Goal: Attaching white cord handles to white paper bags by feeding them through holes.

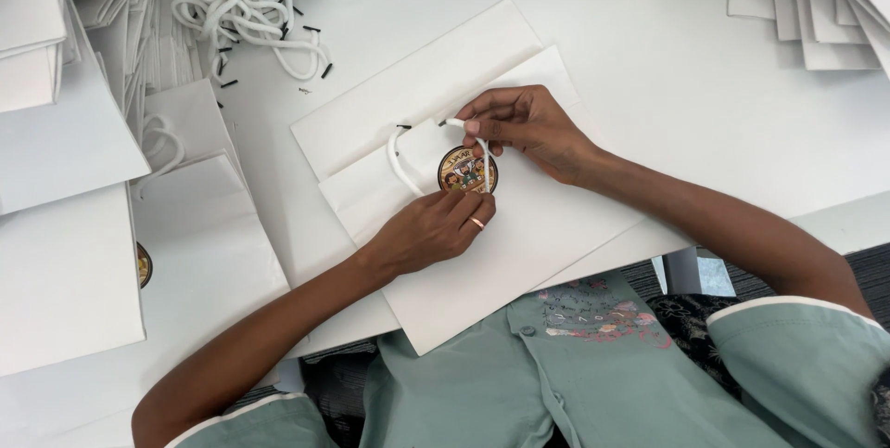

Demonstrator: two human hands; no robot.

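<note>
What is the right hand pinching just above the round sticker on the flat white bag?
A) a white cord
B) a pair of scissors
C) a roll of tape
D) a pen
A: the right hand pinches a white cord that loops over the bag by the sticker, while the left hand rests on the bag below.

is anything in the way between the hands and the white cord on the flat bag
Nothing visible. The right hand already pinches the white cord over the round sticker, and the left hand rests on the flat white paper bag just below it.
</note>
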